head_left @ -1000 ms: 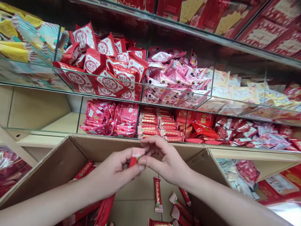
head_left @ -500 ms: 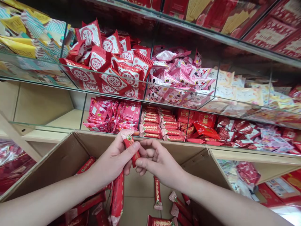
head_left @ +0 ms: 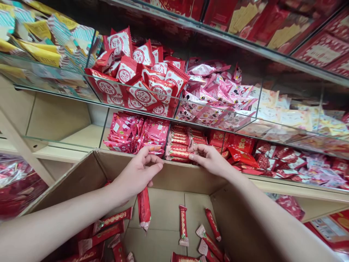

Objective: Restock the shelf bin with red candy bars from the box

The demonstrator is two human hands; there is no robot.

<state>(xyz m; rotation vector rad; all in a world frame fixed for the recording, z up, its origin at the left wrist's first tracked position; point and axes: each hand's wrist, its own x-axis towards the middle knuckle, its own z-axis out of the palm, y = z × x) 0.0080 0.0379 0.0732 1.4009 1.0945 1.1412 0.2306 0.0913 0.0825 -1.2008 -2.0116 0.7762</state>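
My left hand (head_left: 141,171) is over the cardboard box, thumb and forefinger near each other with no bar visible between them. A long red-wrapped bar (head_left: 144,209) hangs below its curled fingers, apparently held in them; its upper end is hidden. At the lower shelf, my right hand (head_left: 209,158) pinches the right end of a small red and gold wrapped bar (head_left: 177,150). That bar lies level on top of the stacked matching bars (head_left: 178,136). More red-wrapped bars (head_left: 183,222) lie loose in the box.
The open cardboard box (head_left: 163,173) stands against the shelf front. Pink packets (head_left: 124,129) sit left of the stacked bars, red packets (head_left: 242,145) right. A glass-fronted shelf (head_left: 136,109) above holds red and white packets (head_left: 143,94) and pink ones (head_left: 212,87).
My hands have moved apart. The small bar, previously held between both hands, is now at the stack in my right hand. The hanging bar has moved up and right with my left hand.
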